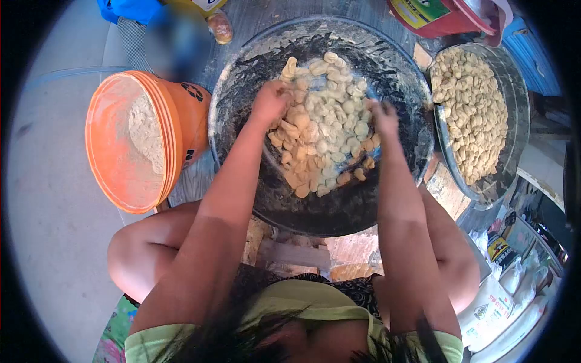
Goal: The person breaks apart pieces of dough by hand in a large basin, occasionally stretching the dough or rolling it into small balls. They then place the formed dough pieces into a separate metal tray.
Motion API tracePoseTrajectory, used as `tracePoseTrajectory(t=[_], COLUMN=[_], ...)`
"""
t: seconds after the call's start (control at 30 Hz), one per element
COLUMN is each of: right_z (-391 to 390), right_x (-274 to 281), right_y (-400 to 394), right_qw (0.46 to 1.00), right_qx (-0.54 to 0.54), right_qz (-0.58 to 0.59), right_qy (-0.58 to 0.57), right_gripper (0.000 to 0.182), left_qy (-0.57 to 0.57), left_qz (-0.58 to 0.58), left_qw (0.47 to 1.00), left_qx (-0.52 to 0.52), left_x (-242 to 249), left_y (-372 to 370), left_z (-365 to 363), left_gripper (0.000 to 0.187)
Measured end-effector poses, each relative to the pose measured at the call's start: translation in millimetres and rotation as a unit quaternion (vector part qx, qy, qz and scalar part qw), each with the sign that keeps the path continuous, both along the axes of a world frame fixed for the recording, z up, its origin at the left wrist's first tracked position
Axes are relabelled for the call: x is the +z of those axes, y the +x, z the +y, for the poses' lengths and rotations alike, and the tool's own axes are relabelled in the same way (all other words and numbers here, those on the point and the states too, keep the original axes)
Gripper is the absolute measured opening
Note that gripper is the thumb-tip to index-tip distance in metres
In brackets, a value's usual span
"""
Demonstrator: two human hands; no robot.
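Observation:
A wide black basin [339,225], its inside streaked with pale powder, stands in front of me. In its middle lies a heap of pale, dough-like lumps [330,130], dusted lighter at the centre and browner toward the near left. At the heap's left edge, my left hand [272,103] has its fingers curled in against the lumps; what they hold, if anything, is hidden. My right hand [384,118] is on the heap's right side, fingers pointing inward and smeared by motion. Whether it grips a lump does not show.
An orange bucket [175,139] with pale powder [146,133] inside leans at the left. To the right, a second dark basin [518,115] holds many similar lumps [469,109]. A red container [442,21] stands at the back right; white sacks [496,308] lie at lower right.

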State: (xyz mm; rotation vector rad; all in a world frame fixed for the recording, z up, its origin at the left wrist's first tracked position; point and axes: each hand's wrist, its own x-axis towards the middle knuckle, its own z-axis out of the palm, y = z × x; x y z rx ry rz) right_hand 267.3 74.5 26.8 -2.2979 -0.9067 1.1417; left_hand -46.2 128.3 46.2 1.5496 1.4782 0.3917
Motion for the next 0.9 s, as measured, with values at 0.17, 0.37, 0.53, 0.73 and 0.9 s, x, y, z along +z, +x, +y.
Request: tracePoseTrajectory(t=[0.17, 0.37, 0.53, 0.73, 0.9], right_z=[-51.6, -69.3, 41.2, 77.0, -42.1], right_x=[14.8, 21.4, -4.1, -14.0, 27.0], right_y=[-162.4, -38.8, -21.5, -184.3, -196.8], right_qw=[0.924, 0.701, 0.922, 0.798, 0.679], right_qx=[0.295, 0.691, 0.295, 0.588, 0.718], right_qz=[-0.232, -0.178, -0.182, -0.09, 0.152], right_qy=[0.076, 0.013, 0.173, 0.096, 0.008], right_gripper=[0.071, 0.066, 0.074, 0.067, 0.059], left_qy=[0.063, 0.151, 0.116, 0.228, 0.16], left_qz=[0.057, 0.32, 0.157, 0.183, 0.198], left_qw=[0.995, 0.893, 0.884, 0.953, 0.964], left_qx=[0.047, -0.276, -0.425, 0.075, -0.073], left_x=[-30.6, -27.7, -23.9, 17.0, -19.0], left_y=[14.3, 39.0, 19.0, -5.3, -5.3], left_z=[21.0, -97.5, -155.5, -22.2, 6.4], left_gripper=[0.051, 0.072, 0.066, 0.038, 0.052])
